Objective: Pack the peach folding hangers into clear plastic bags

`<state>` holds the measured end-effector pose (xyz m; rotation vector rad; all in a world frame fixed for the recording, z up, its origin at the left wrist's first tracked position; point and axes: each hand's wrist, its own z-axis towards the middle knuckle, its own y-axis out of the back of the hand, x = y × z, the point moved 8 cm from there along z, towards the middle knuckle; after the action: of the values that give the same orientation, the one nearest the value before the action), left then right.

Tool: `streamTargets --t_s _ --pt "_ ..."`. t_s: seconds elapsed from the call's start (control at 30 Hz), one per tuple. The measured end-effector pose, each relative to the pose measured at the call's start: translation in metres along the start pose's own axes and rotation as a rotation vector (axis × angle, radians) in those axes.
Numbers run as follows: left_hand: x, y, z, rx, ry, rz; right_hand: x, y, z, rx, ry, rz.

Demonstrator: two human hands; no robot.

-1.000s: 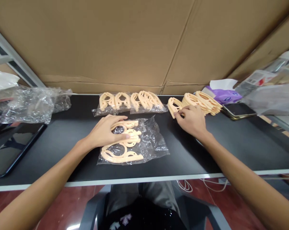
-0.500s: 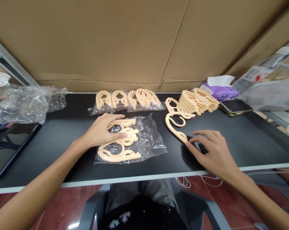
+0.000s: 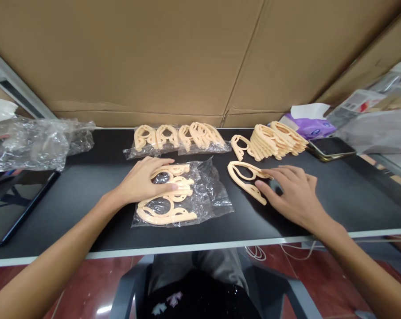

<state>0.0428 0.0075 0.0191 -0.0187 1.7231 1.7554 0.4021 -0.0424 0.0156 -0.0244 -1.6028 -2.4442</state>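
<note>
My left hand (image 3: 147,180) rests on a clear plastic bag (image 3: 212,192) with cream folding hangers (image 3: 167,217) inside, its thumb and fingers around the left part of them. To the right, my right hand (image 3: 288,190) grips a single loose cream hanger (image 3: 242,179) by its right end, between thumb and fingers. That hanger lies nearly folded on the black table, its curved end pointing left. Behind it stands a leaning row of cream hangers (image 3: 265,141), with one (image 3: 238,146) at the row's left end.
Bagged hangers (image 3: 167,136) lie along the back of the black table (image 3: 80,190). Crumpled plastic bags (image 3: 37,137) and a dark tablet (image 3: 17,204) are at the left. A purple tissue pack (image 3: 308,122) and a phone (image 3: 333,146) sit at the back right. Cardboard (image 3: 137,57) stands behind.
The loose hanger has been folded closer together, away from the row behind it. My right hand has moved slightly up and now holds its end. My left hand has stayed on the bag.
</note>
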Motion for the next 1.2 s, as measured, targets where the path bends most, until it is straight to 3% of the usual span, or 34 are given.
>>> streamTargets --t_s 0.13,0.33,0.5,0.6,0.7,0.8,0.97,1.2 --pt "-0.002 0.001 0.001 -0.001 0.007 -0.009 0.004 -0.003 -0.019 0.079 0.03 0.076" --pt "-0.002 0.001 0.001 -0.005 0.005 -0.039 -0.002 -0.002 -0.017 0.067 -0.017 0.179" --pt "-0.005 0.002 0.0 -0.006 -0.016 -0.061 -0.017 0.019 -0.02 0.052 -0.118 0.308" --pt "-0.007 0.003 0.0 -0.008 -0.021 -0.061 -0.021 0.037 -0.021 0.065 -0.119 0.511" --pt "-0.009 0.002 0.0 -0.001 -0.032 -0.057 -0.01 0.052 -0.018 0.091 -0.07 0.716" --pt "-0.008 0.001 0.001 0.001 -0.034 -0.058 0.008 0.055 -0.012 0.099 -0.033 0.725" --pt "-0.004 0.001 0.002 -0.018 -0.026 -0.11 0.042 0.036 0.006 0.168 0.095 0.628" --pt "0.0 -0.002 0.003 -0.044 0.014 -0.129 0.078 0.015 0.016 0.285 0.193 0.717"
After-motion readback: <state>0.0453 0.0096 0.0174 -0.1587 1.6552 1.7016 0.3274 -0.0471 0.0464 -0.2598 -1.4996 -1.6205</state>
